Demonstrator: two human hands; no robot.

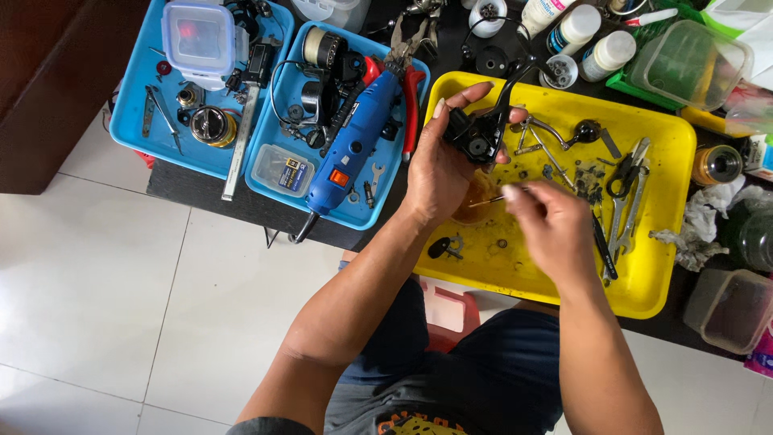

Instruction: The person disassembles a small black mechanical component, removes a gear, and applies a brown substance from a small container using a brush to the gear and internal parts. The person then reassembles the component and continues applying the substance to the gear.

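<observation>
On the far left, two blue trays (129, 121) hold small parts, a clear lidded box (199, 36) and a blue rotary tool (354, 141) beside red-handled pliers (412, 93). Next comes the yellow tray (660, 133). Above its left end the left hand (443, 165) is wrapped around a black fishing-reel body (471, 133), whose crank arm juts up and right. Just right, the right hand (555, 225) pinches a thin metal pin-like tool (491, 199), its tip aimed toward the reel's underside. For neat work the reel is best kept steady over the tray, so any loosened piece drops among the screws (584, 177). Further right lie wrenches (624, 213), then white bottles (604, 50) and clear containers (692, 60).
</observation>
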